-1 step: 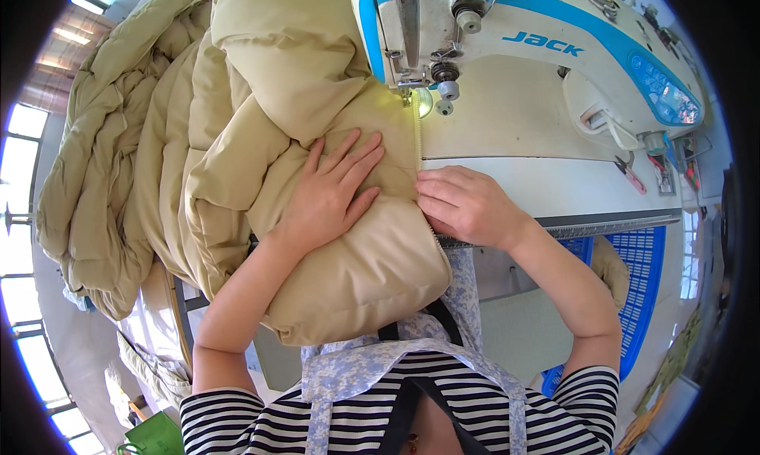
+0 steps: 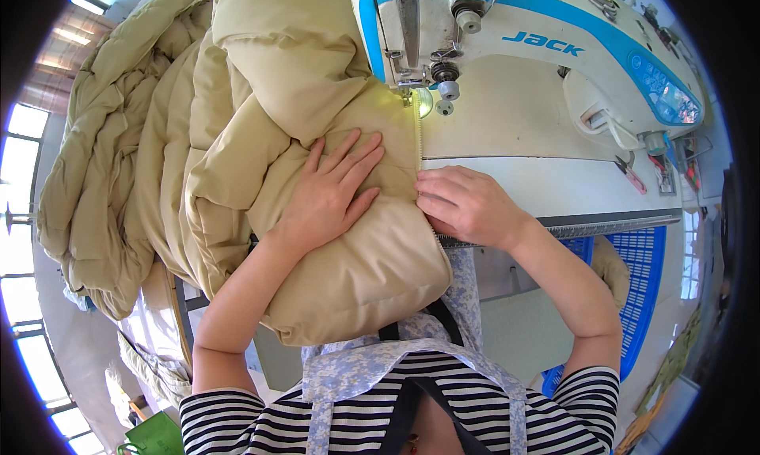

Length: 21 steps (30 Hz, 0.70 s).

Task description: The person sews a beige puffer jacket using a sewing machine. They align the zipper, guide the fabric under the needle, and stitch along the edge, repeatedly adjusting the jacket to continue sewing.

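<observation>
A beige padded garment lies across the sewing table and over my lap. Its zipper edge runs up under the presser foot of a white and blue sewing machine. My left hand lies flat on the padding with fingers spread, just left of the zipper. My right hand sits on the right of the zipper, its curled fingers gripping that edge against the table. A small lamp lights the fabric at the needle.
More beige padded fabric is heaped at the left and hangs off the white table. Red-handled snips lie at the right on the table. A blue plastic basket stands below at the right. A green object is at the lower left.
</observation>
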### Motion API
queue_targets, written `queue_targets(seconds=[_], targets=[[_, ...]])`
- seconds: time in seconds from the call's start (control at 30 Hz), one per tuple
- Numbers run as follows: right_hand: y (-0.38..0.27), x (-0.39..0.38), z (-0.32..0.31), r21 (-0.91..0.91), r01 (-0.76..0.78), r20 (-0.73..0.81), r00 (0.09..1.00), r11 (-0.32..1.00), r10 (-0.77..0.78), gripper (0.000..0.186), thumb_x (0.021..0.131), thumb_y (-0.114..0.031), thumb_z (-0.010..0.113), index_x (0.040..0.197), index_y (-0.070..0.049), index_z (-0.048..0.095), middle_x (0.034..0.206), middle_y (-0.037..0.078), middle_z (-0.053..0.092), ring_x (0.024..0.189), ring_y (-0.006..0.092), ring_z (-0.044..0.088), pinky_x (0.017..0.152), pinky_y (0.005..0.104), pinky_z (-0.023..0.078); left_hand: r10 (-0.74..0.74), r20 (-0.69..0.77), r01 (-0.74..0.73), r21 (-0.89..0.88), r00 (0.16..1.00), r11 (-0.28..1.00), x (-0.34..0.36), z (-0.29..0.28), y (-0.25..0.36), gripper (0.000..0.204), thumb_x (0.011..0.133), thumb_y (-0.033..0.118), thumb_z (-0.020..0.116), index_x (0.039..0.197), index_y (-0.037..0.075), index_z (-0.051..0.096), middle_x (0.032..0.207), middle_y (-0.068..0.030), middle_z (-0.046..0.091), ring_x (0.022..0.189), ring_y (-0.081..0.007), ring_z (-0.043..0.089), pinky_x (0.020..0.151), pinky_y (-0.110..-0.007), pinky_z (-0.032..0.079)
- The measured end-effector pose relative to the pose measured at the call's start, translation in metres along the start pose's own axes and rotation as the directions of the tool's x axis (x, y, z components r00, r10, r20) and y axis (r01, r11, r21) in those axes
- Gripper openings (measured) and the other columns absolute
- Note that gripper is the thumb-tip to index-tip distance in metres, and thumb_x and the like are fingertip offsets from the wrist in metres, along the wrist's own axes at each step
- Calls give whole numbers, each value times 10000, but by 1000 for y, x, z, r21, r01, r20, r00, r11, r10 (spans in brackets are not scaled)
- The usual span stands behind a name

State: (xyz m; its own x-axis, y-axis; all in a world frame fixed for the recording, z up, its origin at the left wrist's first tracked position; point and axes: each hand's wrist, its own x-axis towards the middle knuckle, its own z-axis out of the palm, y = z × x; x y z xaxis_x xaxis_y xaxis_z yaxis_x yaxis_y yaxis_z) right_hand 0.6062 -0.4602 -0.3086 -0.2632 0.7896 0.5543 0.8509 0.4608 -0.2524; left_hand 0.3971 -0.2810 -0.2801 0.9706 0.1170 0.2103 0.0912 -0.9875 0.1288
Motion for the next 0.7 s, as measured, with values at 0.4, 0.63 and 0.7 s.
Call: queue_targets(seconds=[0.4,0.63,0.7], targets=[[-4,5,-1,-6,17,-7,1000,1000,-17,305,753,-144,810,991,-8,678,1065,104,677,1064,269,667,885,367,580,-220,19,221,-56,975,974,-70,-9,95,829,814,246,767,1549,83,419,1624,-102,393,1514,-307,344,1228,-575,245],[-9,12,4,-21,-11,-14,1000,1000,11,261,770,-156,798,947,-21,663,993,73,647,1012,244,656,850,346,574,-206,105,209,-14,973,978,-96,-30,39,651,843,188,731,1471,221,563,1538,-16,521,1497,-302,374,1239,-633,132],[-9,14,7,-19,-31,12,999,999,31,222,775,-151,777,907,-31,645,955,62,624,977,233,646,828,338,569,-193,119,197,-23,974,980,-89,-42,43,600,869,210,727,1451,187,582,1537,-37,521,1495,-312,377,1240,-622,150]])
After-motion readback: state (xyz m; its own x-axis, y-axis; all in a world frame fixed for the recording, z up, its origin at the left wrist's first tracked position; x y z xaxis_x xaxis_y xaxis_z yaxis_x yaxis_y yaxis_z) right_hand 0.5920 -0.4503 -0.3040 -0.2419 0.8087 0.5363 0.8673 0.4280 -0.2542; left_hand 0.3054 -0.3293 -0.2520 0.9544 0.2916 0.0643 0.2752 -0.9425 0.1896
